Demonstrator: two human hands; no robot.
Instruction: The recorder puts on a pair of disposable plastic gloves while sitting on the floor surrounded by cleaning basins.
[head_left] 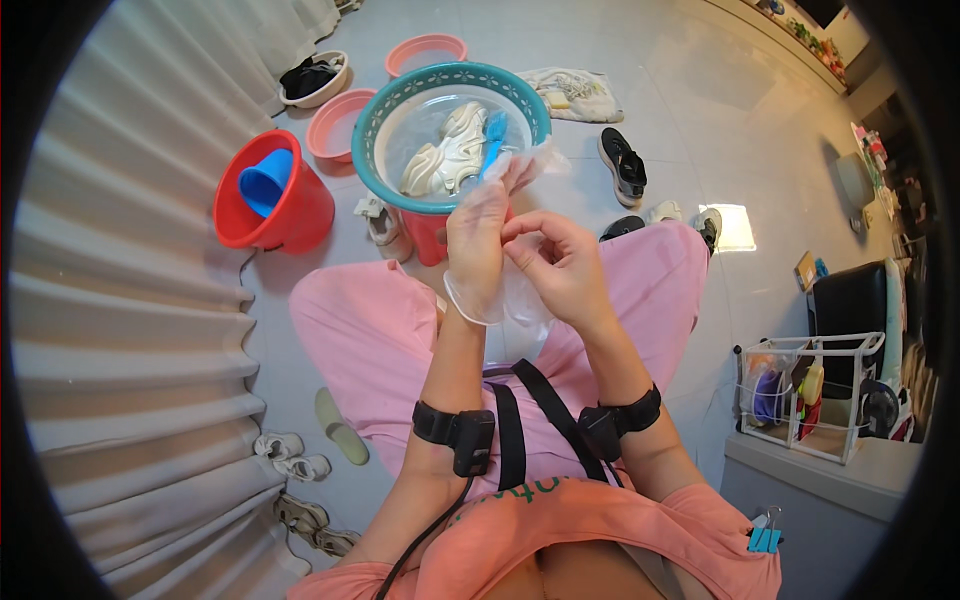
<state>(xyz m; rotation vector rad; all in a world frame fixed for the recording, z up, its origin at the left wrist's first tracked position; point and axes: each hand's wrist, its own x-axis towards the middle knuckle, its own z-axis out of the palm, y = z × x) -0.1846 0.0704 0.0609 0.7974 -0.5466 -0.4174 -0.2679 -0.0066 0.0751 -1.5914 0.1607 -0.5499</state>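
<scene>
Two basins matter most here: the big teal basin [390, 105] at twelve o'clock from the hands, perched on a red stool [428, 238] and holding water, a pale sneaker [445, 155] and a blue brush [493, 140], and the red bucket [290, 215] at ten o'clock with a blue scoop [265, 180] inside it. My worry is that the teal basin sits high and close to the pink-trousered knees, so a nudge from a knee could likely tip it and send water across the tiled floor [600, 60], where a black sandal [623, 165] and other loose shoes lie about. Nearer in, the thin clear plastic glove [480, 290] is the fragile part. It is partly drawn over the left hand [478, 235], whose fingers stand straight inside it, while the right hand [560, 265] pinches the loose film beside the palm. A hard tug could probably tear that film or leave the fingers bunched. The cuff hangs slack below the wrist and could let water in. Both wrists carry black strapped devices [455, 432], which may suffer from splashes.
</scene>
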